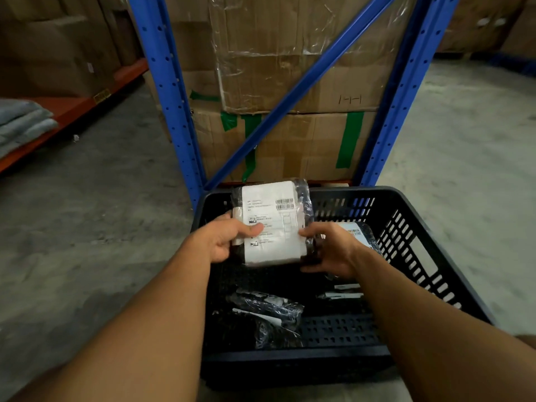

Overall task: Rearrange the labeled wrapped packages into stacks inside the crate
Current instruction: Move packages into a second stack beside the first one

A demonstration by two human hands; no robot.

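A black slotted plastic crate [412, 245] stands on the floor in front of me. Over its far half I hold a black wrapped package [274, 221] with a large white label facing up. My left hand [224, 237] grips its left edge and my right hand [330, 249] grips its right edge. Behind my right hand a second labeled package [359, 233] lies in the crate, partly hidden. A crumpled black wrapped package [269, 311] lies on the crate floor near me, and another lies flat at the right [342, 293].
A blue steel rack frame [174, 91] with a diagonal brace stands right behind the crate, holding taped cardboard boxes [290, 82]. An orange shelf [69, 108] with folded grey cloth [23, 123] is at the left. Concrete floor lies on both sides.
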